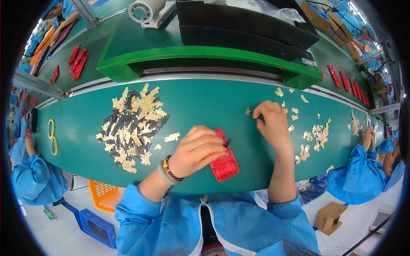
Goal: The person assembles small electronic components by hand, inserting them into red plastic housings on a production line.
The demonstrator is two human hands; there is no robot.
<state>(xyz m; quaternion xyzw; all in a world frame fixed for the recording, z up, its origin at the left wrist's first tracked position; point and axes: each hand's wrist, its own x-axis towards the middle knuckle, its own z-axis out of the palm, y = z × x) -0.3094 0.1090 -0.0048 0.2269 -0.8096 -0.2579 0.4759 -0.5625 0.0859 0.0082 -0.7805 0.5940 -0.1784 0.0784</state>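
A person in a blue smock sits at a green worktable [192, 100], seen from above, with 2 bare hands over it. A red plastic housing [225, 166] lies flat on the table directly before the chest, slightly tilted, probably so that either hand can reach it. The left hand [198, 147] bends over its upper left side, thumb and fingertips apparently pinching a small dark piece [226, 142] just above the housing; the bent wrist seems to allow fine control. The right hand [273, 121] is lifted to the right, thumb and forefinger curled towards each other; whether they grip anything, I cannot tell. Just beyond its fingertips is 1 blurred pale piece [247, 112]. To the left sits a heaped pile of pale and dark grey strips [136, 113]; to the right, scattered pale pieces [318, 133]. This split seems to keep small parts within reach while leaving room around the housing. At far left lie 2 yellow rings [52, 137]. Ahead, a raised green shelf [213, 52] bears a black box [243, 36], likely keeping it off the work surface.
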